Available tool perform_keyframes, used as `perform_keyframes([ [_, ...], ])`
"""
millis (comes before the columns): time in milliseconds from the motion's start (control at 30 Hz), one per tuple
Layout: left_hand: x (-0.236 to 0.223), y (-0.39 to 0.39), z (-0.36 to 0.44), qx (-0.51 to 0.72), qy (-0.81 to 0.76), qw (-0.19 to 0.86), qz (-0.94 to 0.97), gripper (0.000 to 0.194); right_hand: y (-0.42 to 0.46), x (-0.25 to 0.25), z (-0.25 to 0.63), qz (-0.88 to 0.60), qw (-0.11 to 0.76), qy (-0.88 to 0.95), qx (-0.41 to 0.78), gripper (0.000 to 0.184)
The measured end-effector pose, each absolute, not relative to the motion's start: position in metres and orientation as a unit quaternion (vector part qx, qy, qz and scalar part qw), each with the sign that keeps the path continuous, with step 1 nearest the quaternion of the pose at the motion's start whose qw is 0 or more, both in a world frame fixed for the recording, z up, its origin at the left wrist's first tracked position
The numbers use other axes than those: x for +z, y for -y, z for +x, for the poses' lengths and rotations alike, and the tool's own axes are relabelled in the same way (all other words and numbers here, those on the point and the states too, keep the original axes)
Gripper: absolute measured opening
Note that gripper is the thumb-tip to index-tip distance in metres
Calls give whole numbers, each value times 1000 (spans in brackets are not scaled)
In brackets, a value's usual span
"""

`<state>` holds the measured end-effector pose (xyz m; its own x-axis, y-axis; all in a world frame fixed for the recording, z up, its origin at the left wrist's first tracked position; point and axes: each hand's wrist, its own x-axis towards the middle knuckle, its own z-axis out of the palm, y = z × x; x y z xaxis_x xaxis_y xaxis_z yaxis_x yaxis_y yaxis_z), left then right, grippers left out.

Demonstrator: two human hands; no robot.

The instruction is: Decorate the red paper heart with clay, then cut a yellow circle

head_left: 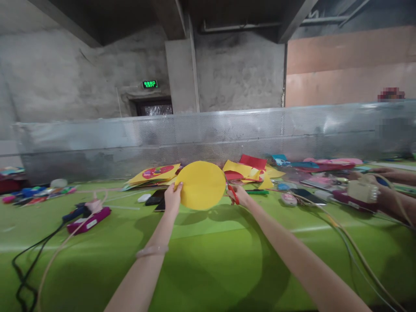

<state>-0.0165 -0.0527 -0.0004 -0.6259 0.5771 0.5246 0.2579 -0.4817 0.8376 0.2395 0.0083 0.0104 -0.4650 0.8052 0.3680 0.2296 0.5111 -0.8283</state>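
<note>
My left hand [173,197] pinches the left edge of a round yellow paper disc [201,185] and holds it up above the green table [208,260]. My right hand [238,196] is closed around red-handled scissors [233,193] at the disc's right edge. Both arms reach far forward over the table.
Yellow and red paper sheets [152,174] lie piled behind the disc against a perforated metal partition [208,130]. Dark phones [156,197] rest left of my left hand. A magenta tool [88,220] with cables lies at left. Another person's arm [394,175] and cables are at right.
</note>
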Motion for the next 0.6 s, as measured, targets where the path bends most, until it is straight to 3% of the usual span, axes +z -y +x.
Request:
perform_keyframes([
  [600, -6, 46, -23, 748, -506, 104, 416, 34, -8, 10, 238, -333, 397, 775, 362, 11],
])
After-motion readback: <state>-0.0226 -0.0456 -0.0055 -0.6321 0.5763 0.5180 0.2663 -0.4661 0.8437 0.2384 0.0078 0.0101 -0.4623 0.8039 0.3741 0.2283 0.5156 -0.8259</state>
